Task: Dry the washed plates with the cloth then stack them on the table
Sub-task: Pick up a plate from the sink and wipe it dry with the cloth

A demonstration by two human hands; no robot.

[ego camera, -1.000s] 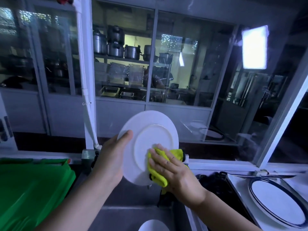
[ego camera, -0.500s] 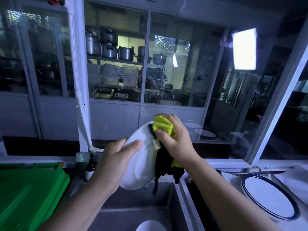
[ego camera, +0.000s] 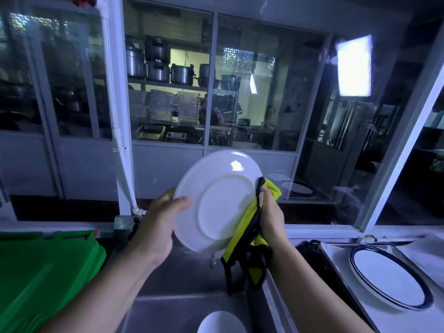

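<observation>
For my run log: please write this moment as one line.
phase: drying | left hand: holds white plate | right hand: grips yellow cloth on plate edge | right side: blue-rimmed plate

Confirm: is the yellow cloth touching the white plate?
Touching. Head view shows the yellow cloth over the right rim of the white plate, held by the right hand.

Counter (ego camera: 425, 254), metal tray (ego camera: 340, 259), blue-rimmed plate (ego camera: 389, 280) on tray
</observation>
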